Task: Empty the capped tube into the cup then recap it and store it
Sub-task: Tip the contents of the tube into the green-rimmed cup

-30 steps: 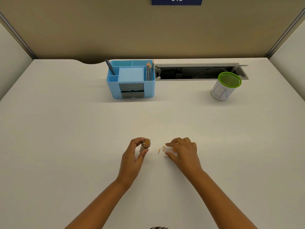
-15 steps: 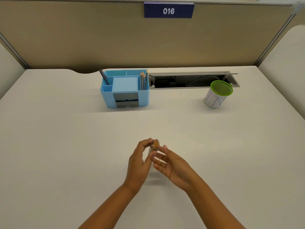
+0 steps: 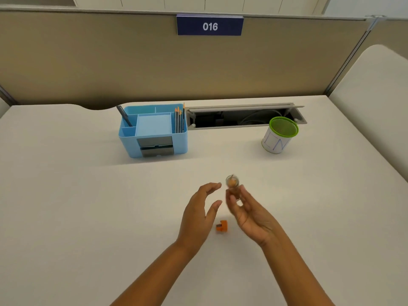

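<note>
Between fingertips of the right hand (image 3: 249,212) sits the tube (image 3: 232,182); left hand (image 3: 198,212) open beside.

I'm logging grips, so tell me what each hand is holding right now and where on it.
The right hand pinches the small clear tube by its lower body, open end up. The left hand is open, holding nothing.

The right hand (image 3: 249,210) is holding an uncapped tube (image 3: 232,183) upright above the desk (image 3: 66,195), while the left hand (image 3: 198,210) is hovering open beside it. An orange cap (image 3: 221,225) is lying between the wrists. A green-rimmed cup (image 3: 279,135) is standing near a blue organizer (image 3: 154,131).
</note>
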A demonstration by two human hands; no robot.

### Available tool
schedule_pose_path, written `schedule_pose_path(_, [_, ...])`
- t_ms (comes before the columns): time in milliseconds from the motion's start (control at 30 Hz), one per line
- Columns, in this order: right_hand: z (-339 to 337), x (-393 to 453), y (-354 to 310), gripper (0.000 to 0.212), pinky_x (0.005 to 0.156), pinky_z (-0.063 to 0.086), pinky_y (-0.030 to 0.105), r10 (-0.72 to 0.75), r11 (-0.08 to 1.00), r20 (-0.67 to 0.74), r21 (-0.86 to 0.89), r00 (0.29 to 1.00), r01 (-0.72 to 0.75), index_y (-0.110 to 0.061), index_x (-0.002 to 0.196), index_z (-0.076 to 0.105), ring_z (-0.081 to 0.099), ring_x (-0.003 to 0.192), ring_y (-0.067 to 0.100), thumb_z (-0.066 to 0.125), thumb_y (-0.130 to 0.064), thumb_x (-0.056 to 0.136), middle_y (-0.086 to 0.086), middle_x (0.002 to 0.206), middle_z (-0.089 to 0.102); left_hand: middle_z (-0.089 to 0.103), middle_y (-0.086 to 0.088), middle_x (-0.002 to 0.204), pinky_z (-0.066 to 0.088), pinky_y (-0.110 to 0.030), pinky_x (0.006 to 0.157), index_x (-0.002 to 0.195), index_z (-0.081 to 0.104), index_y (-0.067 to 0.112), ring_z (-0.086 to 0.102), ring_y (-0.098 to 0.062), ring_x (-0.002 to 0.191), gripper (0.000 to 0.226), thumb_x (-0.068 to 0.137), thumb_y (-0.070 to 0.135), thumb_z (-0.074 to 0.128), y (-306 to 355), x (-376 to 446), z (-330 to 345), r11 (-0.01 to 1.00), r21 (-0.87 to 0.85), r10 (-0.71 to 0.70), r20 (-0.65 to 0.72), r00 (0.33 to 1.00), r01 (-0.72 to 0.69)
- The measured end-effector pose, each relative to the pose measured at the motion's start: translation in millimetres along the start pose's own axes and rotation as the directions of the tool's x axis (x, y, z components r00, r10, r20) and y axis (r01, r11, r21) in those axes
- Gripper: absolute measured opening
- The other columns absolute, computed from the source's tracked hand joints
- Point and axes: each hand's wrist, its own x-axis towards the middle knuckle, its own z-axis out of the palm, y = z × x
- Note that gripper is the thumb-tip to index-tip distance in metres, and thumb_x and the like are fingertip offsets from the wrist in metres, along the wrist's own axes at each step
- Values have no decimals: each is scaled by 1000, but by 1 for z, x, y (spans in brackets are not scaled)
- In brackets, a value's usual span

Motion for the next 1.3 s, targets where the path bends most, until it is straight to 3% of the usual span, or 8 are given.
schedule_pose_path(100, [11,11,-46,66,60,60,28,-231,966,-64,104,971,236,5,94,65,71,76,24,89,8,32,17,82,73,53,14,123,32,-9,94,117,43,39,44,2,114,31,88,28,49,-19,-4,-1,994,94,-63,41,997,59])
schedule_pose_path(267, [40,4,-116,26,90,45,10,-622,782,-68,-102,780,614,-11,120,50,57,108,2,39,-16,97,0,126,57,56,14,117,40,-23,96,115,47,35,46,3,108,30,85,38,49,-55,-27,-7,958,249,-159,59,986,140])
schedule_pose_path(367, [56,29,-163,13,86,54,26,-878,477,-187,-411,440,777,-13,96,50,60,87,11,58,-8,87,10,107,57,55,14,115,40,-28,95,115,49,33,47,-1,106,40,81,53,46,-66,-35,-9,934,334,-159,77,984,125])
schedule_pose_path(500, [61,58,-207,33,86,52,31,-996,93,-82,-872,42,481,-11,104,58,57,88,12,69,-8,73,0,95,59,55,16,112,35,-24,92,115,52,31,48,-3,105,70,71,80,27,-69,-32,-7,927,361,-144,79,986,106])
schedule_pose_path(667, [47,82,-196,29,79,42,26,-920,-274,278,-960,277,52,-11,112,55,56,102,26,55,-5,84,14,117,58,53,17,111,29,-23,89,114,51,34,46,-3,103,69,67,82,32,-67,-28,-2,924,370,-140,89,986,97])
schedule_pose_path(1067, [61,78,-218,29,86,47,26,-909,-379,404,-903,101,205,-13,108,57,57,100,22,56,-7,80,13,114,59,47,19,113,28,-28,92,116,50,32,43,-6,108,70,67,80,35,-72,-31,4,914,395,-132,88,987,87])
schedule_pose_path(1200, [53,85,-216,29,84,44,29,-850,-409,390,-912,353,23,-9,109,59,55,106,29,60,-7,81,17,119,54,47,18,114,27,-27,94,116,49,34,42,-5,109,71,66,82,34,-69,-31,4,917,385,-153,88,984,108])
schedule_pose_path(1300, [61,83,-207,25,82,47,30,-837,-452,472,-882,276,136,-9,105,58,55,98,24,57,-7,81,16,117,53,50,18,114,27,-26,94,116,50,33,42,-4,109,72,65,82,35,-66,-30,1,927,356,-158,78,984,121])
